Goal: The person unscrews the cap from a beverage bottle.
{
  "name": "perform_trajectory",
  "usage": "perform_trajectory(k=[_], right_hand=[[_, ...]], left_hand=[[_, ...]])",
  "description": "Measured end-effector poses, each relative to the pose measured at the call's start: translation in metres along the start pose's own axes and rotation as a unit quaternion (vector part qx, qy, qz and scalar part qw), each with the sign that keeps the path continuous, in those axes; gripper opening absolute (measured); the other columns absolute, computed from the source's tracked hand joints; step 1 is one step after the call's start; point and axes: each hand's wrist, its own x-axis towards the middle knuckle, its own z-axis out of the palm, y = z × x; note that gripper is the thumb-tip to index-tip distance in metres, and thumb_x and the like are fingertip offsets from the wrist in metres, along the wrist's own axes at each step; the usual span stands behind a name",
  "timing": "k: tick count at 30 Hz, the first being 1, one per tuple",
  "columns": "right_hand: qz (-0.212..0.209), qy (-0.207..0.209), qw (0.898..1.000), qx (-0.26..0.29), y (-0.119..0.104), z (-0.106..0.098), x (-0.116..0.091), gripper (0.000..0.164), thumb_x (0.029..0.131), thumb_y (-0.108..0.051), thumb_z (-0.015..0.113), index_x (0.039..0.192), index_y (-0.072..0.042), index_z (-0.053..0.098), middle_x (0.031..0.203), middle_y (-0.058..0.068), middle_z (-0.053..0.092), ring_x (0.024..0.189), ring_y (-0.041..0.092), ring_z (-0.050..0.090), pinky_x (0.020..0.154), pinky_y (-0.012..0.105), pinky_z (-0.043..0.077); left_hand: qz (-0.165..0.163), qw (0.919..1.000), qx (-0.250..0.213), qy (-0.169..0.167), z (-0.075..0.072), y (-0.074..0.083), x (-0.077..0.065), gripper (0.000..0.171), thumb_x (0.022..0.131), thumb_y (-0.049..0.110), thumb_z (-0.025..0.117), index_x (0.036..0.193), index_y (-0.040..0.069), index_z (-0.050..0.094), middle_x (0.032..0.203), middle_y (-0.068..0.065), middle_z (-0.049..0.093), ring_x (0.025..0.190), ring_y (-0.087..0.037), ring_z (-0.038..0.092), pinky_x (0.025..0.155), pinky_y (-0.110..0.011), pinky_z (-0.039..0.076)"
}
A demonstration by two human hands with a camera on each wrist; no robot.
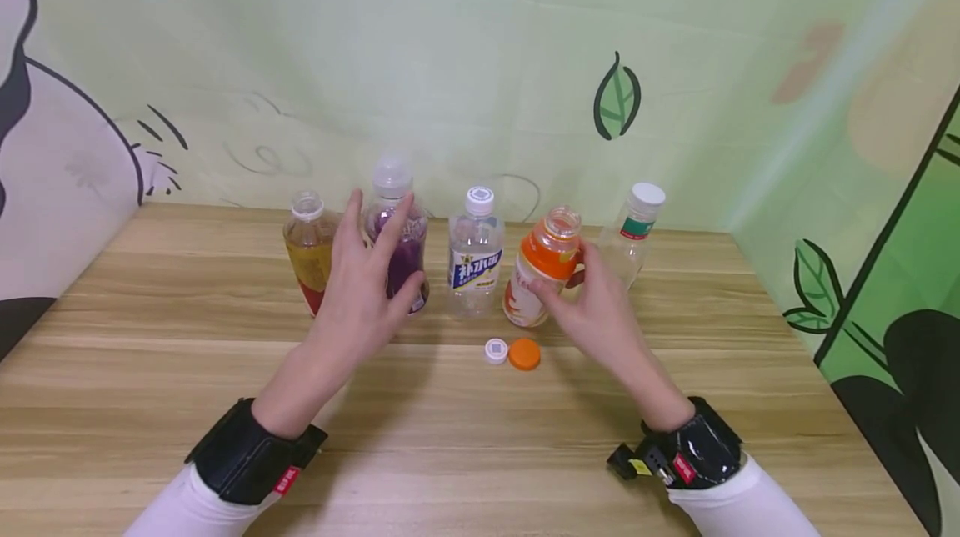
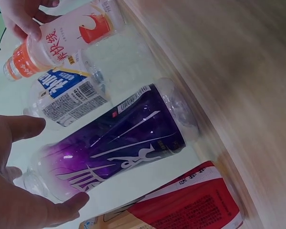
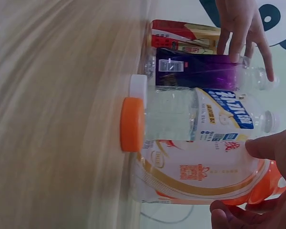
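My left hand (image 1: 362,283) spreads its fingers around the upper part of a purple-labelled bottle (image 1: 407,262) with a clear domed top; in the left wrist view a gap shows between the thumb and the purple bottle. Whether a fingertip touches it I cannot tell. My right hand (image 1: 596,303) grips an orange-and-white bottle (image 1: 536,274), thumb on the near side and fingers round the right. Its mouth is uncapped. Just in front lie an orange cap (image 1: 524,353) and a white cap (image 1: 496,351). A clear bottle (image 1: 477,270) with a blue-and-white label and white cap stands between the hands.
Left of the purple bottle stands an uncapped bottle (image 1: 307,249) with a yellow and red label. Behind my right hand is a clear bottle (image 1: 636,228) with a white cap and green band. A printed cloth backdrop (image 1: 450,62) rises behind the wooden table (image 1: 465,454).
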Motion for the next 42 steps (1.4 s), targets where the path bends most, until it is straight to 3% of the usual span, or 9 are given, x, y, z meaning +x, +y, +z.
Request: perform_trajectory(k=[6,15,23,28,42], right_hand=[[-0.016,0.009,1.0,-0.002,0.006,0.005,0.002,0.064,0.091,-0.027,0.074,0.14,-0.002,0.042,0.121,0.005,0.056,0.096,0.022,0.055,0.078,0.029,0.046],[-0.016,-0.005,1.0,0.01,0.009,0.008,0.003,0.066,0.094,-0.026,0.07,0.146,-0.005,0.037,0.128,0.005,0.053,0.102,0.023,0.057,0.082,0.03,0.048],[-0.004,-0.032,0.999,0.008,0.012,0.01,0.003,0.066,0.094,-0.022,0.07,0.147,-0.005,0.034,0.128,0.005,0.053,0.102,0.023,0.058,0.084,0.033,0.049],[-0.003,-0.053,0.999,0.003,0.014,0.01,0.003,0.064,0.093,-0.018,0.07,0.145,-0.003,0.036,0.125,0.006,0.055,0.103,0.024,0.057,0.086,0.037,0.049],[0.011,-0.084,0.996,-0.03,0.013,0.009,0.0,0.062,0.093,-0.024,0.071,0.14,-0.001,0.038,0.121,0.008,0.057,0.104,0.027,0.057,0.088,0.035,0.047]], left_hand=[[-0.004,0.9999,-0.007,-0.014,-0.001,-0.003,0.0,0.081,0.081,0.011,0.08,0.149,0.025,0.04,0.156,-0.026,0.004,0.142,-0.046,0.014,0.109,-0.054,0.02],[-0.01,0.9994,-0.015,-0.029,0.0,-0.004,0.002,0.083,0.08,0.009,0.081,0.15,0.025,0.039,0.154,-0.026,0.009,0.138,-0.048,0.022,0.106,-0.056,0.026],[0.005,0.9999,-0.011,-0.001,-0.001,-0.006,0.004,0.074,0.078,0.006,0.08,0.143,0.023,0.048,0.148,-0.027,0.019,0.133,-0.046,0.028,0.102,-0.055,0.032],[0.001,0.9999,-0.009,0.013,0.0,-0.006,0.004,0.07,0.079,0.004,0.078,0.14,0.022,0.05,0.148,-0.028,0.02,0.132,-0.047,0.028,0.103,-0.055,0.029],[0.021,0.9982,0.005,0.056,0.002,-0.007,0.005,0.055,0.083,0.006,0.079,0.131,0.02,0.057,0.136,-0.028,0.03,0.121,-0.043,0.033,0.096,-0.048,0.029]])
